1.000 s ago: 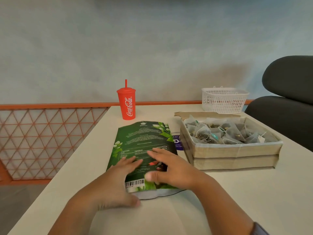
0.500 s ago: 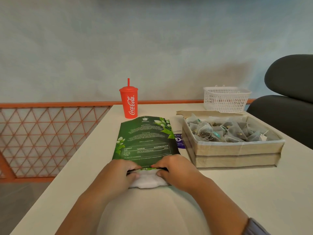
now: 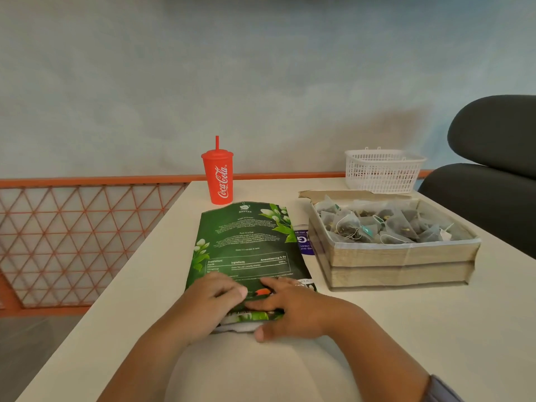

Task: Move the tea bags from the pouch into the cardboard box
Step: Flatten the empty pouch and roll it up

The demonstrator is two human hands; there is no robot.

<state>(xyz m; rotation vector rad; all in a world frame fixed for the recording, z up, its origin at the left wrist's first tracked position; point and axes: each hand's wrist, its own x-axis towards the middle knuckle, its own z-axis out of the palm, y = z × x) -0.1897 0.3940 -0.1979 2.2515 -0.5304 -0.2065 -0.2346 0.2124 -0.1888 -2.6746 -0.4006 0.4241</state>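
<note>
A green tea pouch (image 3: 246, 242) lies flat on the white table (image 3: 406, 329), its back label facing up. Both hands rest on its near end, where the white underside shows as a folded edge. My left hand (image 3: 214, 303) presses down on the pouch with bent fingers. My right hand (image 3: 293, 309) lies beside it with fingers stretched over the pouch and the thumb on the table at the edge. To the right stands the open cardboard box (image 3: 406, 253), holding several pyramid tea bags (image 3: 377, 224).
A red Coca-Cola cup (image 3: 219, 178) with a straw stands behind the pouch. At the back right sits a white plastic basket (image 3: 383, 169), with a dark chair (image 3: 493, 175) beyond the table's right edge. A purple-and-white packet (image 3: 304, 242) lies between pouch and box. An orange lattice railing (image 3: 72, 242) runs along the left.
The hands first lay flat on the pouch, then curled round its near end and folded it up. Now the fingers spread and press that end down again.
</note>
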